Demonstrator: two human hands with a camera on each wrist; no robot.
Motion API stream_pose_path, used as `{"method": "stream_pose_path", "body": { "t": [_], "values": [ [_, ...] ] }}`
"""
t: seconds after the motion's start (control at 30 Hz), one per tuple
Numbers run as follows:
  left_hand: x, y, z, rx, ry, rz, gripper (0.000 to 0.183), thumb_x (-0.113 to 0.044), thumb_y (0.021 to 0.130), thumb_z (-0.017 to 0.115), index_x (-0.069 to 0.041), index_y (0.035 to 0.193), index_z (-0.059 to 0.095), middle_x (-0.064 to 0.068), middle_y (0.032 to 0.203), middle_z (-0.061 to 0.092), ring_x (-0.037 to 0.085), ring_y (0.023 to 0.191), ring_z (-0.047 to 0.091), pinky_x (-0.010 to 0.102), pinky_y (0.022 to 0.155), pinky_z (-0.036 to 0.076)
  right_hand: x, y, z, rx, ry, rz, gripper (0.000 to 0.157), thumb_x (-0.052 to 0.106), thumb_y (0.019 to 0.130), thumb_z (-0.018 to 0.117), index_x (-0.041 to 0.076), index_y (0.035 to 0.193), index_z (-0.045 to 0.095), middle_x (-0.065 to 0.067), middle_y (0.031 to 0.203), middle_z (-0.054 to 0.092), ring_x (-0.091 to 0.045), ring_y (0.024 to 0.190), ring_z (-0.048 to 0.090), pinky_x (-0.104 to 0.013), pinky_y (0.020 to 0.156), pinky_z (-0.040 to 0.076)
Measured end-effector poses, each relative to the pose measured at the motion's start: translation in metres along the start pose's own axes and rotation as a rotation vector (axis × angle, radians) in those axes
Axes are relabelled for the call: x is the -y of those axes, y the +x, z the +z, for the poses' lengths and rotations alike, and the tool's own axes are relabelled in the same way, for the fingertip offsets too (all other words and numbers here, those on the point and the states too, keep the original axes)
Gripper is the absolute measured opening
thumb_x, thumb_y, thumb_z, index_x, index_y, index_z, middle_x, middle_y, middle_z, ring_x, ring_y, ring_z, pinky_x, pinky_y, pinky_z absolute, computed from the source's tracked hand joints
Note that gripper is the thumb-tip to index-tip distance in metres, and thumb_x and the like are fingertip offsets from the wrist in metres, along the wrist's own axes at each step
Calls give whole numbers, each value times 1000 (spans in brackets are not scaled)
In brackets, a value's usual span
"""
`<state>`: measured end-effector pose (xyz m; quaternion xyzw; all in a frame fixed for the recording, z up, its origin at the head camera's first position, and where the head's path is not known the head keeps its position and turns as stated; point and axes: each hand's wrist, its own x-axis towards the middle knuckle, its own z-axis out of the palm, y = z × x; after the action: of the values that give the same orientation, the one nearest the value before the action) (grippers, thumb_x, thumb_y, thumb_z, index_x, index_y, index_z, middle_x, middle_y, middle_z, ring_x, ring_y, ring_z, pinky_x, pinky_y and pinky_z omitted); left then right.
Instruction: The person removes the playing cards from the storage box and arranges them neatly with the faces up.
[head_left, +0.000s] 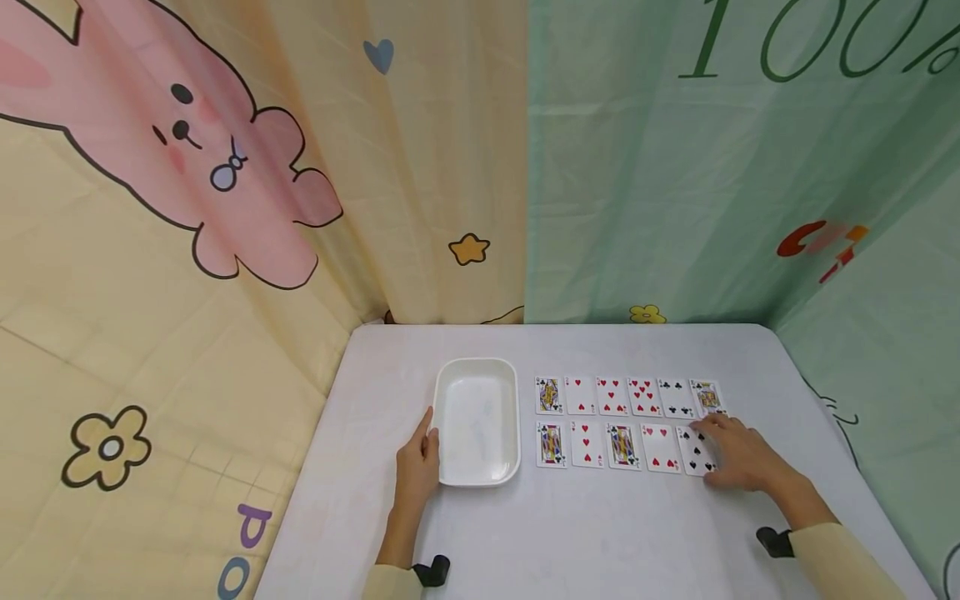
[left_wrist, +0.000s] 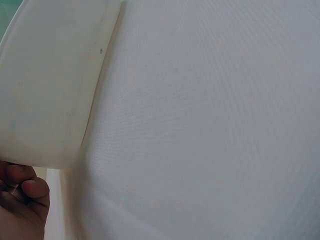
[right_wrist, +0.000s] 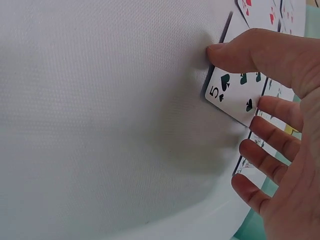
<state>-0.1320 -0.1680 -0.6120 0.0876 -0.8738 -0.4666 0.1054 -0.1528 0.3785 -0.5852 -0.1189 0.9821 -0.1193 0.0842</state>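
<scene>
A white rectangular tray [head_left: 515, 433] stands on the table, left of the cards. My left hand [head_left: 418, 467] holds the tray's left side, with the thumb by the rim; in the left wrist view its curled fingers [left_wrist: 36, 188] are against the tray's outer wall [left_wrist: 50, 90]. My right hand [head_left: 742, 457] is over the right end of the lower row of cards. Its thumb and index finger grip a five of spades playing card [right_wrist: 232, 97] by opposite short edges, while the other fingers [right_wrist: 262, 160] are spread apart beyond it.
Face-up cards lie in two rows right of the tray, including a three of hearts [head_left: 587, 444] and a picture card [head_left: 707, 396] close by my right fingertips. White cloth covers the table [head_left: 600, 542]. Curtains [head_left: 435, 167] hang behind and at both sides.
</scene>
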Motion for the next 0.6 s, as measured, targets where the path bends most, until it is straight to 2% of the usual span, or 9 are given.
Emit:
{"method": "stream_pose_path", "body": {
  "t": [0.37,0.6],
  "values": [
    [1,0,0,3,2,-4,47,-18,107,57,-21,153,52,-2,66,42,9,58,38,22,54,35,1,-3,1,-11,-12,2,84,30,64,93,3,137,60,-31,141,51,-53,125,48,-71,97,44],
    [0,3,1,17,9,3,46,-20,107,56,-20,153,51,-2,67,42,9,58,38,22,54,35,4,-6,-10,-50,-8,-9,85,41,71,90,1,138,57,-32,137,55,-53,122,51,-71,93,45]
  ]
}}
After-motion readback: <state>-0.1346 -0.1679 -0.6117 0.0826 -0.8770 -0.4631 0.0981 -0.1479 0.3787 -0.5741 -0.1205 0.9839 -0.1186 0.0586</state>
